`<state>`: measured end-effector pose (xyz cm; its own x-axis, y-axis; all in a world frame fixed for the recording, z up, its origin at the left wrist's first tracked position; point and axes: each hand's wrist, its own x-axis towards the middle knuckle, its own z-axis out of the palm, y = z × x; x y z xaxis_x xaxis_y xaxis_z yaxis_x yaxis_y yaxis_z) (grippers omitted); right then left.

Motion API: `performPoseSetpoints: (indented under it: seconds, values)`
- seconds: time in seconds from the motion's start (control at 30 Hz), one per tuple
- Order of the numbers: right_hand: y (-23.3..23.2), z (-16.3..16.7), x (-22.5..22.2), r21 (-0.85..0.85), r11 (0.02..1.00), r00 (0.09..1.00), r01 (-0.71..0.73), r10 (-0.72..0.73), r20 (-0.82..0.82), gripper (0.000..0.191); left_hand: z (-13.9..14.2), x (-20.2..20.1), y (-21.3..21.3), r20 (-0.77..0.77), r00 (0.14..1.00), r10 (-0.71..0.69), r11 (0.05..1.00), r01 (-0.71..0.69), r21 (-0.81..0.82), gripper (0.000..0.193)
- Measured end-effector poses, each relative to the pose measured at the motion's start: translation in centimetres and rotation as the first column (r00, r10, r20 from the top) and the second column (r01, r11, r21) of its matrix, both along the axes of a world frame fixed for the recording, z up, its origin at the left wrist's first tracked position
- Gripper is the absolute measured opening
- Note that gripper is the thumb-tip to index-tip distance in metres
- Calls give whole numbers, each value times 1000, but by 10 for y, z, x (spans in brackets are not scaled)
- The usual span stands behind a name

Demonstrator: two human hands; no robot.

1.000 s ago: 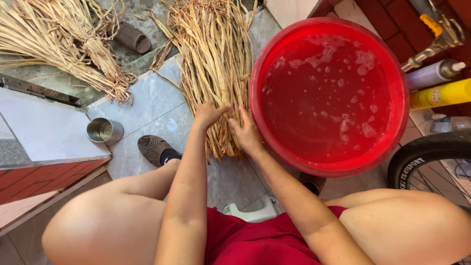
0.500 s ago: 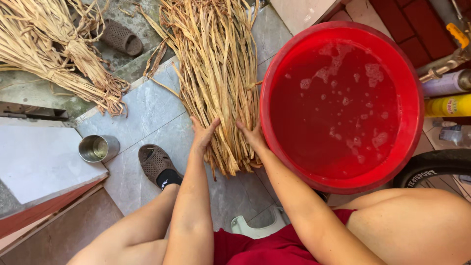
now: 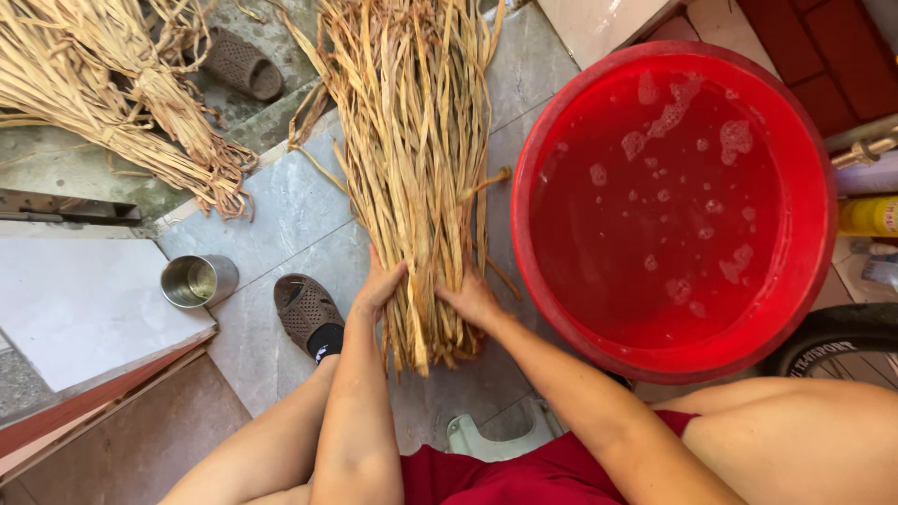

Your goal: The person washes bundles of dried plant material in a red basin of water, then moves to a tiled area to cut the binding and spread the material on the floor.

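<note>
Left hand [image 3: 379,285] and right hand [image 3: 470,301] clasped the dry straw bundle [image 3: 412,168] between them (near its lower end); red water basin [image 3: 672,206] right of them held no straw, so soaking appeared pending.

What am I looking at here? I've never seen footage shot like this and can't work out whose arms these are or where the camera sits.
The camera is worn on a person's head and looks straight down, so the two bare arms coming up from the bottom edge are the wearer's own. The person is seated low over a grey tiled floor. The left hand and right hand grip either side of a bundle of dry straw-coloured strips near its lower end. To the right stands a big red basin of water with some foam. A second bundle lies top left, with a loose slipper near it. A small metal can stands beside the person's slippered foot.
</note>
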<state>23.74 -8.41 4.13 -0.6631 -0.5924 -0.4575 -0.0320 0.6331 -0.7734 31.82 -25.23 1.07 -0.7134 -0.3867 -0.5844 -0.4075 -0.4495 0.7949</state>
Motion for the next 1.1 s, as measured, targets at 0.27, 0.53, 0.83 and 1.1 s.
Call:
performPoseSetpoints:
  seconds: [0.27, 0.53, 0.83, 1.1]
  values:
    - [9, -3, -23, 51, 899, 861, 435, -432, 268, 116, 24, 17, -41, 392, 893, -220, 974, 179, 138, 112]
    - [-79, -17, -108, 198, 500, 499, 843, -864, 58, 114, -6, -20, -116, 266, 937, 226, 938, -283, 201, 127]
    - [-109, -49, -132, -53, 759, 676, 649, -543, 499, 105, -28, -91, -100, 26, 997, 71, 915, -76, 397, 101]
    - [-113, -71, -127, -229, 826, 639, 514, -191, 745, 99, -27, -107, -83, -41, 999, -35, 961, 45, 272, 99]
